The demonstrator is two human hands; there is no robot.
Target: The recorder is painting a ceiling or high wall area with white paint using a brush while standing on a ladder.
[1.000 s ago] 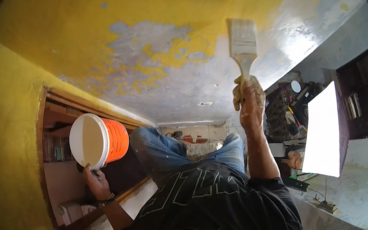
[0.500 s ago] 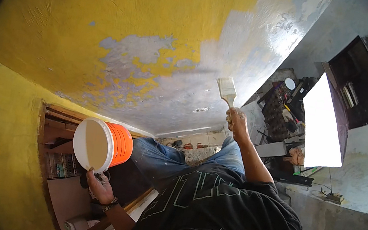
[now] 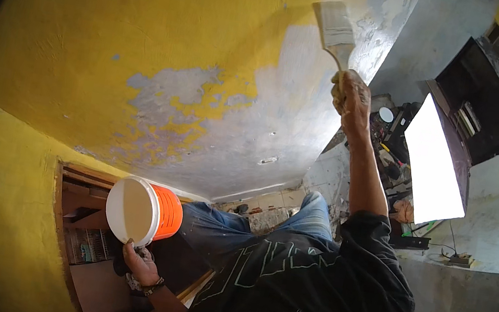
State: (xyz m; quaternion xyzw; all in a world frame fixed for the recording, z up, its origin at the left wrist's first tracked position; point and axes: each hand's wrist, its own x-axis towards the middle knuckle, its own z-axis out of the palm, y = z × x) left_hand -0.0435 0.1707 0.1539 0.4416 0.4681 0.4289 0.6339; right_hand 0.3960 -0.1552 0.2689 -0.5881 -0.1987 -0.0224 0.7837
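Observation:
My right hand, raised, is closed around the handle of a wide paintbrush. Its pale, coated bristles are up by the patchy yellow and grey-white wall; whether they touch it I cannot tell. Low on the left, my left hand grips an orange bucket with a white rim, the thumb at the rim and the other fingers partly hidden. The bucket is tilted, and cream-coloured paint lies inside it.
A wooden shelf unit stands left, below the bucket. To the right, a bright white panel is in front of a dark wall recess. Tools and clutter lie between the panel and my right arm. Rubble is near my legs.
My right hand has moved up with the paintbrush, from the lower pale part of the wall to higher up. The bucket in my left hand has shifted slightly down and right in view.

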